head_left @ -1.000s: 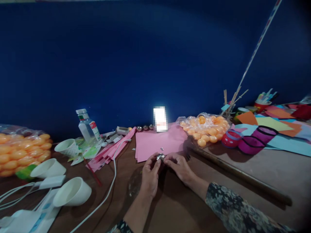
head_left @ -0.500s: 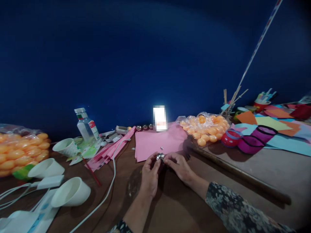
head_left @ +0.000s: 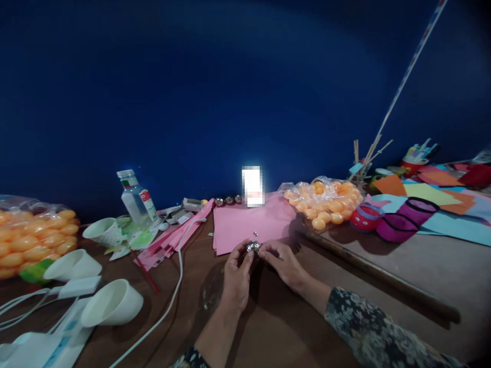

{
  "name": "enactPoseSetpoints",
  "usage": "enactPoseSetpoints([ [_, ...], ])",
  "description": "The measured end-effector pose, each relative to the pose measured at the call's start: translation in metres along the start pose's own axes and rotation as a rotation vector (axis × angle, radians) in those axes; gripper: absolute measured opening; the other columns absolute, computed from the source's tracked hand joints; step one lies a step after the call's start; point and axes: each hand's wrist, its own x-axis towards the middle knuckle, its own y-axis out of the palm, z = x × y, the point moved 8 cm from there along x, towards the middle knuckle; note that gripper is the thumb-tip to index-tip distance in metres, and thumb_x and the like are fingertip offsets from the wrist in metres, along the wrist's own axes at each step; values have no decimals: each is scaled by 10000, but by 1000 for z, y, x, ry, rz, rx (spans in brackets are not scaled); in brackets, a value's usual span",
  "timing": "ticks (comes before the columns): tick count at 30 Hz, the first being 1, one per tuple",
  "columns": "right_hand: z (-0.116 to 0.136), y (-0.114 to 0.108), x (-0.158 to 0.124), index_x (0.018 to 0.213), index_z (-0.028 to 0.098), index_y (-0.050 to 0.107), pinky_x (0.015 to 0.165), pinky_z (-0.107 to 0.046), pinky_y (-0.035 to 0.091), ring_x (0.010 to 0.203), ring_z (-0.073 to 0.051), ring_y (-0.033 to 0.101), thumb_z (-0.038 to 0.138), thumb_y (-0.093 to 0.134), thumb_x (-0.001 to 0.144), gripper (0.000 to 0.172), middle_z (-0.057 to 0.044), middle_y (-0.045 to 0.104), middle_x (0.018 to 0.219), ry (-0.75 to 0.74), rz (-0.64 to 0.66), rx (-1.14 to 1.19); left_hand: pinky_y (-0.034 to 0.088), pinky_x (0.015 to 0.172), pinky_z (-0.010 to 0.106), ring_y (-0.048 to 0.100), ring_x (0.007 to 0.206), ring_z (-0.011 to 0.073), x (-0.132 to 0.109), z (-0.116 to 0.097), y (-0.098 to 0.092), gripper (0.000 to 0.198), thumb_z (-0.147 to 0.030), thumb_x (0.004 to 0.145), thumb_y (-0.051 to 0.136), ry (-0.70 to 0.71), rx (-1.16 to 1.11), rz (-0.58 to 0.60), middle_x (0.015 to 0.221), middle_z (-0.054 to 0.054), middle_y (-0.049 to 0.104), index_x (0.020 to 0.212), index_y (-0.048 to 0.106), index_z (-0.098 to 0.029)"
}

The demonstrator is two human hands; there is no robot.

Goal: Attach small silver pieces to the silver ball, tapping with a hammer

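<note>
A small shiny silver ball (head_left: 252,247) is held just in front of the pink paper sheets (head_left: 251,220). My left hand (head_left: 237,276) pinches it between thumb and fingers from the left. From the right, the closed fingertips of my right hand (head_left: 284,263) press against its side; whether they also hold a small piece is hidden. On the paper just beyond the ball lies a tiny shiny piece (head_left: 255,233), too small to name. Several similar silver balls (head_left: 229,200) sit in a row along the paper's back edge.
Bags of orange balls stand at left (head_left: 34,243) and right (head_left: 326,200). A white cable (head_left: 177,286) and paper cups (head_left: 113,304) lie to my left. A wooden stick (head_left: 383,271) runs along the right. Beyond are a clear bottle (head_left: 133,199) and purple cups (head_left: 395,229).
Almost nothing differs. Both hands stay on the silver ball in nearly the same place.
</note>
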Motion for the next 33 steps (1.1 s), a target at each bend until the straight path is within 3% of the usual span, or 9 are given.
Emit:
enactPoseSetpoints([
  [20, -2, 1, 0, 692, 143, 570, 535, -197, 351, 568, -97, 439, 291, 556, 747, 159, 25, 506, 605, 21, -11, 54, 400, 910, 323, 562, 987, 186, 5, -7, -5, 400, -264, 726, 596, 168, 375, 52, 1066, 57, 631, 1119, 560, -197],
  [33, -9, -1, 0, 686, 121, 615, 528, -199, 361, 558, -99, 466, 269, 575, 711, 156, 10, 561, 602, 86, -47, 132, 400, 922, 360, 562, 1016, 212, 4, -8, -5, 417, -311, 746, 567, 213, 482, 61, 1087, 75, 626, 1142, 545, -182],
])
